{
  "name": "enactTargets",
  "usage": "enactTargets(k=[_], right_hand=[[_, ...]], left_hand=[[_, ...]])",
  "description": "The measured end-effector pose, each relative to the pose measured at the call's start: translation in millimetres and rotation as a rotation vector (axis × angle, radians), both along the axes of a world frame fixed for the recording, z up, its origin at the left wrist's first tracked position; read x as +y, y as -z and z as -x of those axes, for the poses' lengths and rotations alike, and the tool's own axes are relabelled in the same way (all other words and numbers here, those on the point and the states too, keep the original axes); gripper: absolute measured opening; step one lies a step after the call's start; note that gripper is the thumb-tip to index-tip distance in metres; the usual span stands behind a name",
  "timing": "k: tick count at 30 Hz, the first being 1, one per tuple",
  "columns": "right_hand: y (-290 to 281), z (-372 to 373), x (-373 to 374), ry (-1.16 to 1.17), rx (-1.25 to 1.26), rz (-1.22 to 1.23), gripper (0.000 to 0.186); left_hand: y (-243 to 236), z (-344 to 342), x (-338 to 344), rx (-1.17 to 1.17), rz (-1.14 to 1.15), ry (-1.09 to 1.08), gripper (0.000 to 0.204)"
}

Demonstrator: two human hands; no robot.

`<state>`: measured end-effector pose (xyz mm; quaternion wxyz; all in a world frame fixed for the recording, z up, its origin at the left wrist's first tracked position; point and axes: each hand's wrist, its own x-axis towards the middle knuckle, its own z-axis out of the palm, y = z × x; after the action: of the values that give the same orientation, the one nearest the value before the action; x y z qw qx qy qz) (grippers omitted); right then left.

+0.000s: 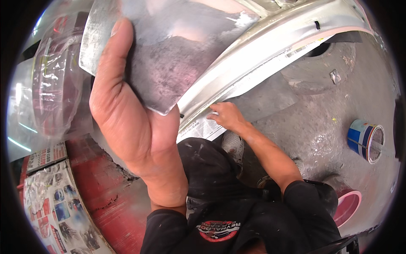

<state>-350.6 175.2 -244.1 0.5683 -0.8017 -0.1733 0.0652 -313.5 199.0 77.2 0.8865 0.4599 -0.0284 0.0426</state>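
Raised close on the left, my left hand (139, 118) grips a flat metal plate (169, 72), its thumb laid over the front and the other fingers hidden behind. Grey and pinkish smears cover the plate. Lower and right of centre, my right hand (228, 115) has its fingers bent at the lower edge of a silver car body panel (253, 63). Newspaper sheets (205, 129) run along that edge, under the right fingertips. Whether these fingers pinch something small is hard to make out.
A blue-and-white can (359, 135) lies tilted on the grey floor (313, 135) at right, with a pink-rimmed container (349, 207) nearer me. Clear plastic sheeting (55, 84) hangs at left. Below it are a worn red surface (101, 190) and a printed poster (59, 203).
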Motion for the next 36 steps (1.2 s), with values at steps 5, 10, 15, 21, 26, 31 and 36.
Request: enactTargets(k=[5,10,15,21,26,31,36], right_hand=[[-1.5,19.0,25.5,0.115,-0.114,0.111,0.038],[15.5,15.6,47.8,0.228,-0.204,-0.009,0.035],[22.6,7.1,43.9,0.247,-0.169,0.028,0.023],[28.2,-0.6,20.0,0.39,-0.146,-0.146,0.015],[9.7,-6.8,-9.5,0.421,0.005,-0.084,0.016],[18.0,-10.5,-16.0,0.582,0.066,-0.258,0.017],[-2.9,-17.8,-39.5,0.602,0.358,-0.368,0.022]], left_hand=[[11.4,-4.1,-12.7,-0.006,-0.056,-0.012,0.018],[12.8,-6.8,-11.9,0.024,-0.044,0.012,0.018],[14.7,-10.4,-13.3,0.035,-0.016,-0.005,0.019],[12.9,-14.4,-9.8,0.055,-0.032,-0.015,0.02],[11.9,-19.9,-11.6,0.113,-0.029,-0.059,0.02],[11.0,-6.1,-25.6,0.072,0.067,0.17,0.021],[16.1,-18.3,-25.5,0.093,-0.045,-0.032,0.022]])
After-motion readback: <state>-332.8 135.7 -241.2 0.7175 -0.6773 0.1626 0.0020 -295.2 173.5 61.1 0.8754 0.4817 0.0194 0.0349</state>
